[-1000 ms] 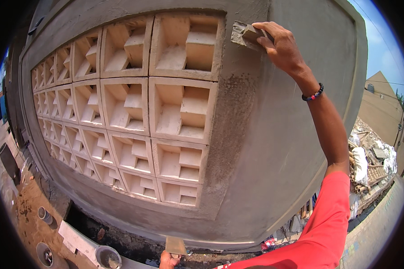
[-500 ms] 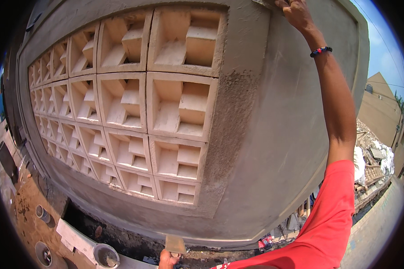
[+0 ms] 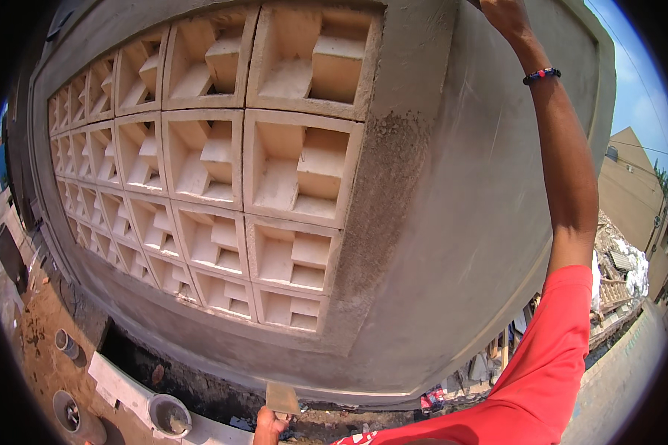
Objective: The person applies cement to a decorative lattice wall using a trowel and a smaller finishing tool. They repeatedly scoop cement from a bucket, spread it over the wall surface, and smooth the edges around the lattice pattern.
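Note:
My right hand [image 3: 506,16] is raised at the top edge, against the upper part of a grey plastered wall [image 3: 467,200]. Its fingers are closed on a tool of which only a dark sliver shows; the rest is cut off by the frame. Low in the middle, my left hand [image 3: 269,426] grips a small flat rectangular board [image 3: 282,398], tan on its face, held near the foot of the wall. A rough, darker band of plaster [image 3: 384,200] runs down between the smooth wall and a panel of pale vent blocks [image 3: 298,167].
A bucket with grey stuff inside [image 3: 169,417] stands by a pale slab [image 3: 122,386] at lower left. Two more buckets [image 3: 80,419] [image 3: 67,343] are on the brown ground. A dark trench [image 3: 137,363] follows the wall's foot. Rubble [image 3: 612,274] lies at right.
My right hand has shifted slightly up and to the right, taking most of its tool out of view. The left hand and board sit slightly further left and higher; the view has moved a little.

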